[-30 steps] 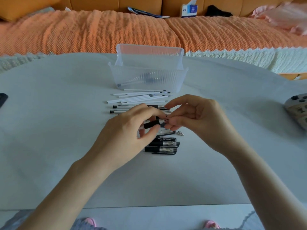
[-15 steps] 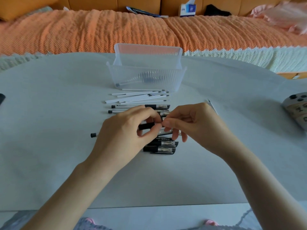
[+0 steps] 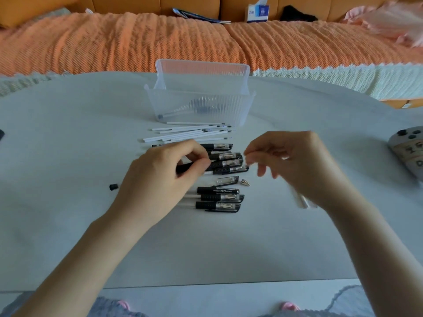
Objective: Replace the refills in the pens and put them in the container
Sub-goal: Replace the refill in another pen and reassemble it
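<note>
**Change of state.** 0.5 s earlier, both hands met over the middle of the table and worked on 1 pen. The right hand had since drawn away to the right and stood well apart from the left hand.

**Grips.**
- The left hand held the pen, its fingers curled round the black grip section. The pen's plugged rear end stuck out to the left of the hand.
- The right hand had its fingers curled and its thumb and forefinger pinched. A blurred white stick, taken to be the old refill, showed below this hand. The blur hid the exact point of hold.

**Meaning for the task.** The old refill was judged to be out of the pen, so the removal step was complete for this pen. The next step called for laying the old refill aside and taking 1 of the new refills.

**Location of parts.**
- The new refills lay in a row just near of the container.
- The metal tip and the cap lay loose on the table, right of the left hand.
- Capped pens lay far of these 2 parts, and 3 more pens lay near of them.
- The container stood at the far side and held at least 1 pen.
</note>
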{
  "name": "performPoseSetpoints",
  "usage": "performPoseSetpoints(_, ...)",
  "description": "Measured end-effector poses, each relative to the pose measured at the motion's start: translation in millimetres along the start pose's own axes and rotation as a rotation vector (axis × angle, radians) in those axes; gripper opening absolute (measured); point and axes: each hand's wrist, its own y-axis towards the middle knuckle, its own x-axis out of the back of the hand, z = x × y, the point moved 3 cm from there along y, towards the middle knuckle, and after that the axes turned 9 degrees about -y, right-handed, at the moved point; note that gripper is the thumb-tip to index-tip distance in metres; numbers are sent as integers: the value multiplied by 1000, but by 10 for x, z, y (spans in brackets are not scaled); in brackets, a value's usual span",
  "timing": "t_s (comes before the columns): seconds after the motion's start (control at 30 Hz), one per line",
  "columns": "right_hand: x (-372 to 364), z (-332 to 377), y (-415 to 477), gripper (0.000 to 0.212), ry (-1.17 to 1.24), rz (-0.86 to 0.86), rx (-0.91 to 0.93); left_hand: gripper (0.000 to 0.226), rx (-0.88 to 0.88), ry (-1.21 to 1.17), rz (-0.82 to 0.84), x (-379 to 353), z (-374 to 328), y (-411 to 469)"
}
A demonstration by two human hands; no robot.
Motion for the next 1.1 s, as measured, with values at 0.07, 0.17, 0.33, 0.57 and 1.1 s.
performPoseSetpoints(0.07, 139, -88, 11, 11, -115, -32, -38, 11, 2, 28, -11, 40, 12, 7)
performPoseSetpoints(0.17, 217, -237, 21, 12, -367, -7, -106, 10, -14, 56, 0, 15, -29, -6)
performPoseSetpoints(0.33, 180, -366, 30, 21, -435, 80, -195, 8, -42, 68, 41, -39, -53, -34)
performPoseSetpoints(0.57, 78, -403, 48, 20, -522, 163, -181, 6, -36, 102, 46, -37, -42, -37)
performPoseSetpoints(1.1, -171, -206, -5, 13, -422, 230, -41, 9, -31, 38, 69, -50, -10, -31)
